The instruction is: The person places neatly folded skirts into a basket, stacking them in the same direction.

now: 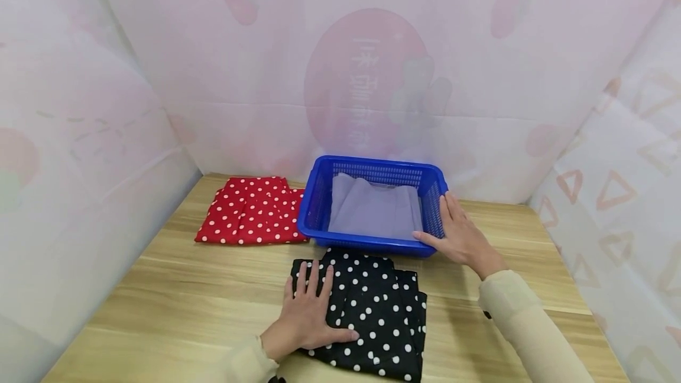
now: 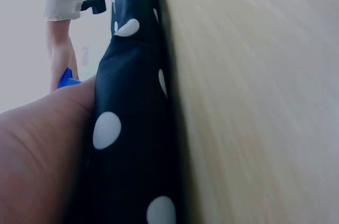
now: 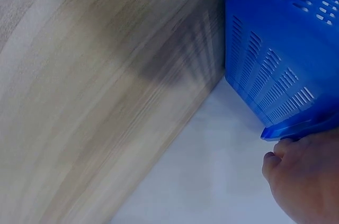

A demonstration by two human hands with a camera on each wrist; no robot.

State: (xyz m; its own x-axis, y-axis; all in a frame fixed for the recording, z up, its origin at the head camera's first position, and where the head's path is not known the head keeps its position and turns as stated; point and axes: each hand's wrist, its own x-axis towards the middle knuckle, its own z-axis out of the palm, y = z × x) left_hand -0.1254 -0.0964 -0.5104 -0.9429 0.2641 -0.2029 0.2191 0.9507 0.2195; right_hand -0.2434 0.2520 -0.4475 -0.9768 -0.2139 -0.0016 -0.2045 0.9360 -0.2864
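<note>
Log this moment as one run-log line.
left hand: spread on black polka-dot cloth | right hand: touching rim of blue perforated basket | lavender-grey cloth: in basket | red polka-dot cloth: left of basket

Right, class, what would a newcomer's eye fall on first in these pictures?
Probably the bright blue basket toward the back of the table, with lilac-grey cloth inside and the right hand at its near right corner. Next come the red spotted cloth, just left of the basket, and the black spotted cloth in front of it, under the spread left hand.
</note>
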